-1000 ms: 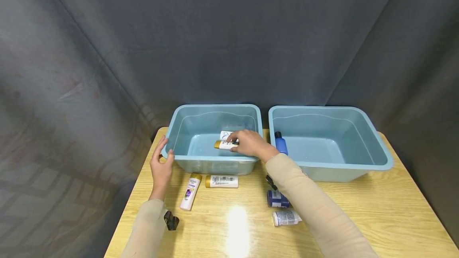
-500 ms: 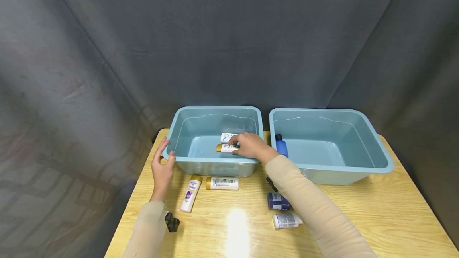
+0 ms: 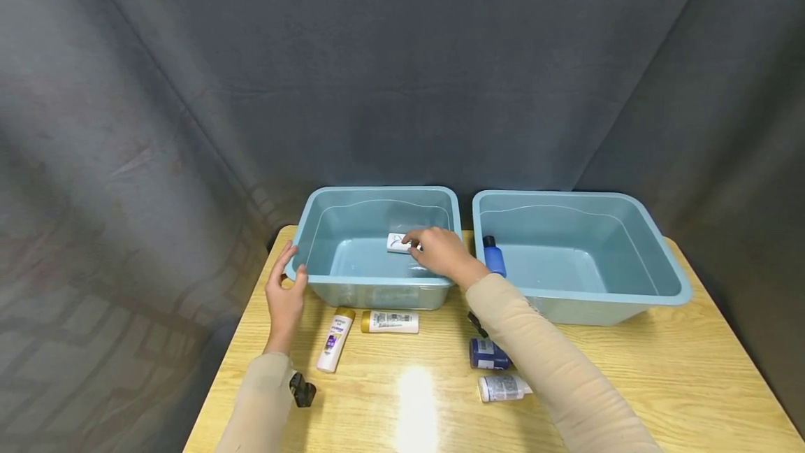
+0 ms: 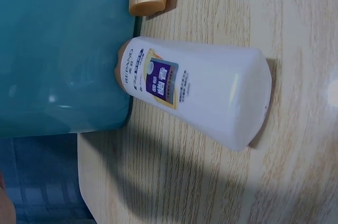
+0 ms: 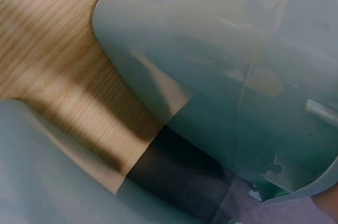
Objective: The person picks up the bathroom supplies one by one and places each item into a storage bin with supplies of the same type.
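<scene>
My left hand (image 3: 285, 299) rests at the front left corner of the left blue bin (image 3: 380, 279), its thumb and fingers spread at the rim. Inside that bin, my right hand (image 3: 443, 252) hovers with a gap between thumb and forefinger. Those fingertips overlap a white bottle (image 3: 396, 242) lying on the bin floor; part of it is hidden by the hand. Just in front of the bin lies a white bottle with a gold cap (image 3: 335, 341), large in the left wrist view. A second gold-capped bottle (image 3: 393, 321) lies crosswise to its right.
To the right stands another blue bin (image 3: 604, 296) with a blue black-capped bottle (image 3: 493, 257) inside. A dark blue bottle (image 3: 488, 354) and a small white bottle (image 3: 502, 389) lie by my right sleeve (image 3: 553, 362). Grey curtains (image 3: 402, 75) hang behind the table (image 3: 679, 369).
The gold-capped bottle held by my right hand has dropped from sight below the bin's near rim. The right hand has let go and risen slightly. My left hand stays at the bin corner.
</scene>
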Demonstrator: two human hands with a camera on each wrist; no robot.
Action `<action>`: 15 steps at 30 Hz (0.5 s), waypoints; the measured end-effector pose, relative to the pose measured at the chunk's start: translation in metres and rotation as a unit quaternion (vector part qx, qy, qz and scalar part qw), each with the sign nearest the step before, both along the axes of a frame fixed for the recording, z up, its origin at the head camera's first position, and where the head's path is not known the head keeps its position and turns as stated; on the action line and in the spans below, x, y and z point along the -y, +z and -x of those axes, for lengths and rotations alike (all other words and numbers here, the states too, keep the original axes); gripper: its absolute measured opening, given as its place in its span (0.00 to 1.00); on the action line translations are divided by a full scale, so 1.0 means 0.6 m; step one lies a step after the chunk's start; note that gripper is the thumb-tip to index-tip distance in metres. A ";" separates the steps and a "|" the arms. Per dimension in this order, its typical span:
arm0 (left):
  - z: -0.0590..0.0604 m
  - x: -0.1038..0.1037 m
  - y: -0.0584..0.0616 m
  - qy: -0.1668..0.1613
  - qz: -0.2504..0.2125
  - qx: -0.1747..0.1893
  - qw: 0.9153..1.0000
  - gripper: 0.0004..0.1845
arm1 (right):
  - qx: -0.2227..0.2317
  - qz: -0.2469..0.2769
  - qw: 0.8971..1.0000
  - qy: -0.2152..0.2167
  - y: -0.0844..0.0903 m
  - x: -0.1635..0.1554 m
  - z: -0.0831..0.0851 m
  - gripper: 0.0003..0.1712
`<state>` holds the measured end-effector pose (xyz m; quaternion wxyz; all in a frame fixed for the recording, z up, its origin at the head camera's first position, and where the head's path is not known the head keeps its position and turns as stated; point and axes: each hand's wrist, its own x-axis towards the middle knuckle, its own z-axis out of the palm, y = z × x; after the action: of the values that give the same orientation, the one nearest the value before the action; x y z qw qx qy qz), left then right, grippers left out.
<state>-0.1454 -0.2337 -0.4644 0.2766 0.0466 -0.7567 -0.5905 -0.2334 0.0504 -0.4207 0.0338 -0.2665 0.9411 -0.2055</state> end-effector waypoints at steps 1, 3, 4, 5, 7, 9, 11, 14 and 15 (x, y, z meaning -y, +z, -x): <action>0.000 0.000 0.000 0.001 0.000 0.001 1.000 0.23 | -0.001 -0.001 1.000 0.000 0.000 0.000 -0.001 0.14; -0.001 0.001 -0.001 0.000 -0.002 -0.001 1.000 0.23 | -0.006 0.003 1.000 0.000 0.000 0.000 -0.002 0.14; -0.002 0.001 -0.001 -0.001 -0.004 -0.001 1.000 0.23 | -0.007 0.007 1.000 -0.001 0.000 -0.001 -0.002 0.14; -0.002 0.001 -0.002 -0.002 -0.006 -0.002 1.000 0.23 | -0.010 0.010 1.000 -0.001 0.001 -0.001 -0.003 0.14; -0.003 0.002 -0.003 -0.004 -0.010 -0.004 1.000 0.23 | -0.014 0.020 1.000 -0.002 0.002 0.000 -0.005 0.14; -0.003 0.002 -0.004 -0.005 -0.012 -0.005 1.000 0.23 | -0.017 0.030 0.999 -0.004 0.004 0.000 -0.009 0.14; -0.002 0.002 -0.005 -0.005 -0.011 -0.005 1.000 0.23 | -0.026 0.038 0.999 -0.007 0.007 0.001 -0.013 0.14; -0.002 0.002 -0.005 -0.005 -0.010 -0.004 1.000 0.23 | -0.041 0.050 0.998 -0.010 0.013 0.002 -0.020 0.14; -0.002 0.002 -0.005 -0.005 -0.010 -0.004 1.000 0.23 | -0.045 0.055 0.997 -0.011 0.015 0.003 -0.022 0.14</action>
<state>-0.1444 -0.2348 -0.4673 0.2762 0.0434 -0.7499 -0.5995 -0.2200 0.0487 -0.4120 -0.0253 -0.2669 0.9318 -0.2448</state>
